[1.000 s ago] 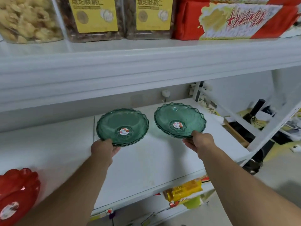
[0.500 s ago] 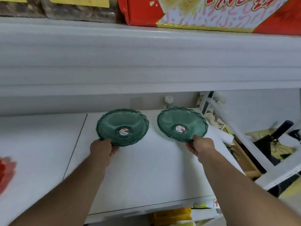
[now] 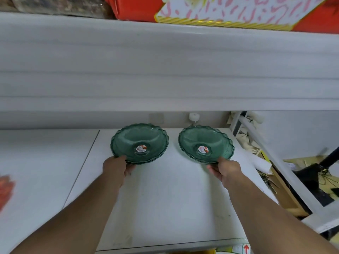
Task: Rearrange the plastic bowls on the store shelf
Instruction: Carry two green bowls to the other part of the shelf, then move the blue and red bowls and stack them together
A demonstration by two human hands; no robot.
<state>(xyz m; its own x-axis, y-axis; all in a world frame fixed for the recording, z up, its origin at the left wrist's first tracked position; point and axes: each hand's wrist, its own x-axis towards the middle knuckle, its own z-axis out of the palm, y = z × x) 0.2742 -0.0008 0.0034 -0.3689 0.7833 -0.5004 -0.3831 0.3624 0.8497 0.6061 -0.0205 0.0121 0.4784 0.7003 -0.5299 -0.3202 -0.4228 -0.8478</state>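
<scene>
Shelf board (image 3: pixel 165 208): white, flat, wide; serves as the landmark for every entry below. A thin dark seam crosses it left of the bowls.
Upper shelf edge (image 3: pixel 165 70): white, ridged band running the full width above the shelf board.
Red carton (image 3: pixel 139 8): red and white printed box with a gold border, standing on the level above the shelf board, right of centre.
Left green bowl (image 3: pixel 139 142): translucent green plastic, scalloped rim, round sticker at its centre; sits toward the back of the shelf board, just right of the seam. More rim edges show beneath it, so it looks like a stack; the count cannot be told.
Right green bowl (image 3: pixel 206 143): same make and sticker; toward the back of the shelf board, near its right end, beside the left green bowl but apart from it. Layered rims show here too.
Left hand (image 3: pixel 117 167): over the shelf board, fingers closed around the near rim of the left green bowl, thumb on top of the rim.
Right hand (image 3: pixel 226 170): over the shelf board, pinching the near rim of the right green bowl, thumb on top and fingers underneath.
Red item (image 3: pixel 5 189): blurred red shape at the far left end of the shelf board; kind cannot be told.
White peg (image 3: pixel 194 117): small white fitting on the back wall, just above the shelf board, between the two bowls.
</scene>
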